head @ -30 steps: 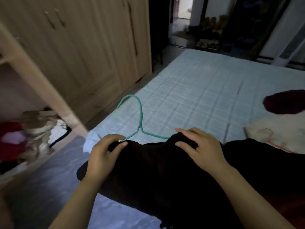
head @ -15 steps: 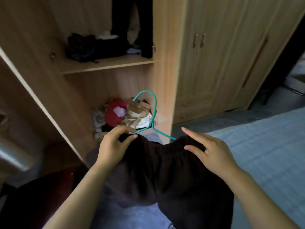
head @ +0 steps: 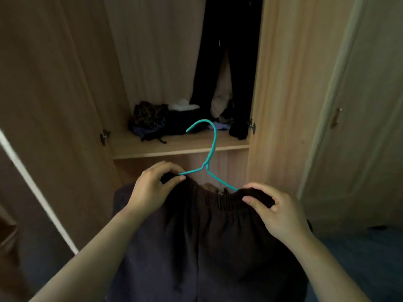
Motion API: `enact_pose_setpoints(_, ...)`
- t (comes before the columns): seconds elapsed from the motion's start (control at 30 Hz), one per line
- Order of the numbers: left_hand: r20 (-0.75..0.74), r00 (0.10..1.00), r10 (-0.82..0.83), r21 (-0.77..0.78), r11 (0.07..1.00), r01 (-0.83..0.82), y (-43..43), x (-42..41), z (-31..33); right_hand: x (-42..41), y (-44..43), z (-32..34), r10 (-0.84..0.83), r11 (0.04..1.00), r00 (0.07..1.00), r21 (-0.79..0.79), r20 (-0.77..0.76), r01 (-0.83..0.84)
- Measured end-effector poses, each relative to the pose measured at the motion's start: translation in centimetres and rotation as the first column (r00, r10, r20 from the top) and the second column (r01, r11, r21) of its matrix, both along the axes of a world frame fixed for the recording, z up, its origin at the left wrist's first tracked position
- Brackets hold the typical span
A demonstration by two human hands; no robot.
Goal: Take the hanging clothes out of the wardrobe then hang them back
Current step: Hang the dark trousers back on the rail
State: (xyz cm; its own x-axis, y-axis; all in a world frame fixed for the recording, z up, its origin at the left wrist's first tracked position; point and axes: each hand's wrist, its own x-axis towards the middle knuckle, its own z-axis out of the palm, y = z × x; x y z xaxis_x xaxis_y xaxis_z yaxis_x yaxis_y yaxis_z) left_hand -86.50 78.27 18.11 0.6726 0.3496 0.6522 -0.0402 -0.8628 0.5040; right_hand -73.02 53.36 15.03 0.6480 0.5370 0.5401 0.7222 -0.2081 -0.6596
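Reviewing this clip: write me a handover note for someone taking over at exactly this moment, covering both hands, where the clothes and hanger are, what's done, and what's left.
Left hand: grip closed on the left end of the waistband of the dark brown elastic-waist garment.
Right hand: pinching the right end of the waistband.
The garment is on the teal wire hanger, hook up, held in front of the open wooden wardrobe.
Inside, black trousers hang at the right; loose clothes lie on the shelf.
Done: garment is threaded on its hanger and brought to the wardrobe.
Left: lift the hook onto the rail, which is out of view above, and release.

light: dim | closed door (head: 357,127) pale wood | floor (head: 370,253) dark
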Motion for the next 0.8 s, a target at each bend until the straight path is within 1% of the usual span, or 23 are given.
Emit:
enact_pose_setpoints(0.07, 0.029, 0.999, 0.045, 0.016, 0.999, -0.045, 3.5, 3.7, 2.5, 3.9, 3.7, 2.8, -0.016, 1.0, 0.994, 0.003, 0.106, 0.016)
enact_pose_setpoints(0.2, 0.112, 0.99, 0.089, 0.02, 0.996, -0.091, 9.5, 9.3, 7.8, 10.3, 10.5, 9.1, -0.025, 0.999, 0.952, -0.018, 0.306, 0.032)
enact_pose_setpoints(0.3, 0.187, 0.977, 0.101, 0.027, 0.994, -0.108, 14.1, 13.3, 11.8, 14.9, 15.7, 13.6, -0.025, 1.0, 0.917, 0.025, 0.399, 0.017)
enact_pose_setpoints(0.43, 0.294, 0.955, 0.045, 0.088, 0.993, -0.074, 20.6, 18.6, 17.2, 20.3, 22.1, 19.4, -0.045, 0.997, 0.876, 0.074, 0.481, 0.011)
enact_pose_setpoints(0.5, 0.347, 0.938, 0.007, 0.12, 0.991, -0.052, 23.8, 21.6, 20.6, 22.5, 24.7, 22.7, -0.117, 0.989, 0.843, 0.137, 0.524, 0.052)
enact_pose_setpoints(0.6, 0.417, 0.908, -0.05, 0.202, 0.979, -0.038, 28.2, 26.4, 27.0, 25.3, 28.4, 28.5, -0.275, 0.954, 0.771, 0.262, 0.575, 0.145)
enact_pose_setpoints(0.67, 0.434, 0.896, -0.091, 0.278, 0.96, -0.038, 31.0, 29.6, 30.8, 27.2, 30.7, 31.9, -0.379, 0.917, 0.721, 0.341, 0.581, 0.207)
enact_pose_setpoints(0.73, 0.439, 0.892, -0.102, 0.304, 0.952, -0.041, 33.5, 32.7, 33.8, 29.1, 32.7, 34.7, -0.464, 0.878, 0.678, 0.398, 0.57, 0.267)
enact_pose_setpoints(0.8, 0.469, 0.878, -0.092, 0.324, 0.943, -0.074, 35.8, 35.6, 35.4, 31.0, 34.5, 36.9, -0.516, 0.852, 0.632, 0.422, 0.578, 0.31)
